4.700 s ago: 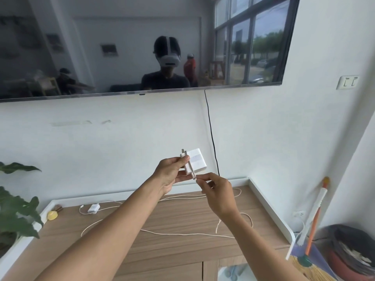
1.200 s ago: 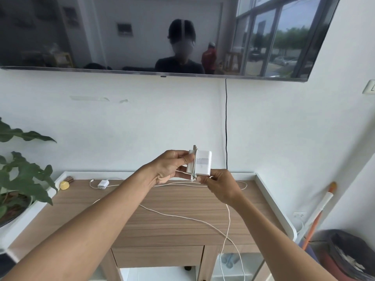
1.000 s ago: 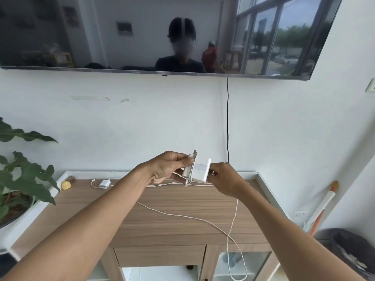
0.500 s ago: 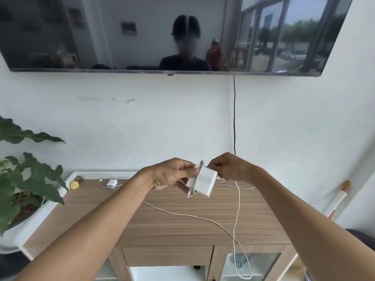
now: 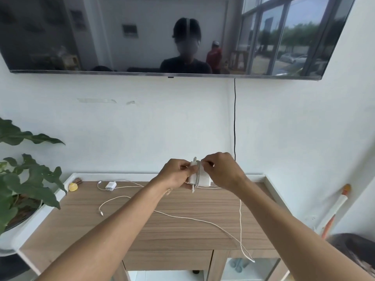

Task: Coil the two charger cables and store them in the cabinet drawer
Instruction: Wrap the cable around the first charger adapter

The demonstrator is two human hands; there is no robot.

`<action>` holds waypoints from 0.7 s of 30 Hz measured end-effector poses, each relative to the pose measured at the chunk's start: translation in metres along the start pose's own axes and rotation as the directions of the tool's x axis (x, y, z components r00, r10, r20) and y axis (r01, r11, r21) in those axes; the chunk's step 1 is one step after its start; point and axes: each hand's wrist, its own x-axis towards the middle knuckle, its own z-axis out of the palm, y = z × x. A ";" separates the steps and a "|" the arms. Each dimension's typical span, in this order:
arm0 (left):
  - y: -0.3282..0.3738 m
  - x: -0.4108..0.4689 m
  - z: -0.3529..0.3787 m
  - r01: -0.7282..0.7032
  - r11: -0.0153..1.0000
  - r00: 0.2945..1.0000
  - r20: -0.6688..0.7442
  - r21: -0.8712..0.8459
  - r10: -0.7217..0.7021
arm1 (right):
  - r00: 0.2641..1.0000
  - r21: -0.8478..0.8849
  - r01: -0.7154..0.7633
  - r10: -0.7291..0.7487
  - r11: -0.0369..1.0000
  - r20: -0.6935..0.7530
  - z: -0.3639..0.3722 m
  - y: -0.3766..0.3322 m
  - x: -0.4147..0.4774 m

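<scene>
A white charger brick (image 5: 203, 179) is held up above the wooden cabinet top (image 5: 154, 222). My left hand (image 5: 175, 174) grips its left side. My right hand (image 5: 222, 171) pinches its white cable (image 5: 240, 220) at the brick's top edge; a few turns lie round the brick. The loose cable runs down over the cabinet's front edge. A second, smaller white charger (image 5: 110, 185) lies at the back left of the top, its cable (image 5: 113, 199) trailing forward. A drawer front (image 5: 168, 260) sits below the top, closed.
A potted plant (image 5: 22, 179) stands at the left end of the cabinet. A small yellow object (image 5: 72, 187) lies near the back left corner. A wall-mounted TV (image 5: 162, 35) hangs above with a black cord (image 5: 235, 118). A broom handle (image 5: 334, 211) and a bin (image 5: 353, 254) are at the right.
My right hand has carried the cable from beside the brick up over its top edge, adding to the wrap. The hanging loop of cable has shortened. The left hand keeps its hold.
</scene>
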 end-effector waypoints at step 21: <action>0.014 0.006 -0.003 0.080 0.950 0.991 -0.081 -0.302 -0.109 | 0.895 0.341 0.141 0.028 0.929 -0.446 0.057 0.013 -0.046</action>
